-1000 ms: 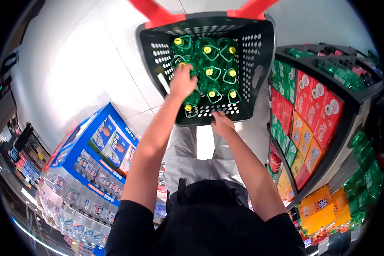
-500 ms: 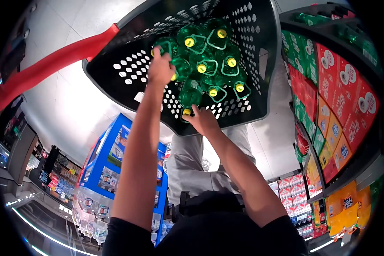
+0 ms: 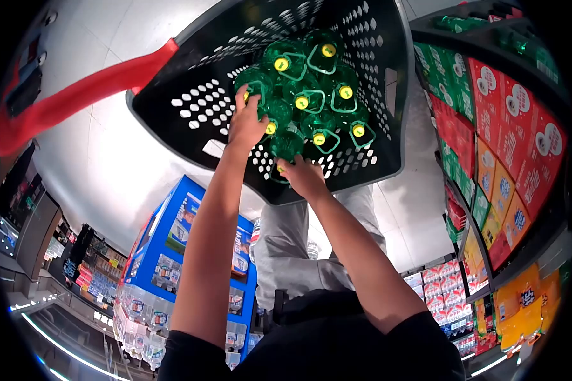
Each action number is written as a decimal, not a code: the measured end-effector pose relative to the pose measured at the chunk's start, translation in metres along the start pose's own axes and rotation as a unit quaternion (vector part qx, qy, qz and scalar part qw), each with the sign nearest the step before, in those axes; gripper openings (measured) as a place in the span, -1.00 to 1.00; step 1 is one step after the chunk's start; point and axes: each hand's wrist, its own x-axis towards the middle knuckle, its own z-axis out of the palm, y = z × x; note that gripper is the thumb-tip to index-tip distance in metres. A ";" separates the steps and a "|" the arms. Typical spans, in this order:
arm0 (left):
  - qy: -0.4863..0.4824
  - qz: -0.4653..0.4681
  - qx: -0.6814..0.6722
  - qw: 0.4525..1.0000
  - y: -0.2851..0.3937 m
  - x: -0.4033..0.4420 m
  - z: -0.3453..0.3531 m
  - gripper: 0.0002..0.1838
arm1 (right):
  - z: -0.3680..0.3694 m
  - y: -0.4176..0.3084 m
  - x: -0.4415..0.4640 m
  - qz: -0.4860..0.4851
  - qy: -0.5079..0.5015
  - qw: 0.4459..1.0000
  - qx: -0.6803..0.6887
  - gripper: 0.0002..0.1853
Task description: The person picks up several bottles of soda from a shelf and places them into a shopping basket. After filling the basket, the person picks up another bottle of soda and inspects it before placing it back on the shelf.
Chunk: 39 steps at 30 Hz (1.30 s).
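Observation:
Several large green plastic bottles with yellow caps and loop handles stand or lean in a black perforated shopping basket (image 3: 388, 166). My left hand (image 3: 246, 124) is closed around the capped neck of a green bottle (image 3: 258, 77) at the group's left side. Between my hands, another bottle's yellow cap (image 3: 271, 127) shows close to my left wrist. My right hand (image 3: 304, 174) grips the neck of the nearest bottle (image 3: 286, 145), which tilts toward me by the basket's front rim; its cap is mostly covered by my fingers.
A red handle (image 3: 89, 95) extends left from the basket. To the right, shelves carry red drink cartons (image 3: 521, 127) and orange bottle packs (image 3: 524, 305). A blue display stand (image 3: 190, 241) with bottled drinks is at lower left. My legs are just below the basket.
My left hand has moved slightly right and down, with its bottle shifting inward among the others. My right hand stays at the front bottle, its fingers covering more of the cap.

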 end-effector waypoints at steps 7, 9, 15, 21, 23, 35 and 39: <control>0.216 0.140 -0.153 0.954 -0.002 -0.079 0.036 -0.55 | -0.028 0.022 -0.028 -0.026 0.057 0.996 0.067 -0.69; 0.127 0.082 -0.291 0.945 -0.004 -0.139 0.052 -0.72 | -0.053 0.040 -0.050 -0.060 0.052 0.992 0.096 -0.77; 0.137 -0.179 -0.378 0.898 -0.090 -0.356 0.065 -0.86 | -0.102 0.097 -0.169 -0.096 0.147 0.983 -0.060 -0.80; -0.341 -0.320 -0.169 0.868 -0.220 -0.430 0.068 -0.72 | -0.101 0.085 -0.257 0.229 0.005 0.972 0.056 -0.70; -0.480 -0.281 0.016 0.831 -0.226 -0.423 0.045 -0.72 | -0.086 0.060 -0.275 0.278 0.044 0.954 0.106 -0.68; -0.045 0.155 -0.096 0.982 -0.122 -0.223 -0.053 -0.78 | -0.017 -0.058 -0.311 0.330 0.140 0.922 0.146 -0.52; -0.026 0.154 -0.143 0.977 -0.106 -0.246 -0.049 -0.76 | 0.030 0.004 -0.314 0.278 0.138 0.916 0.253 -0.46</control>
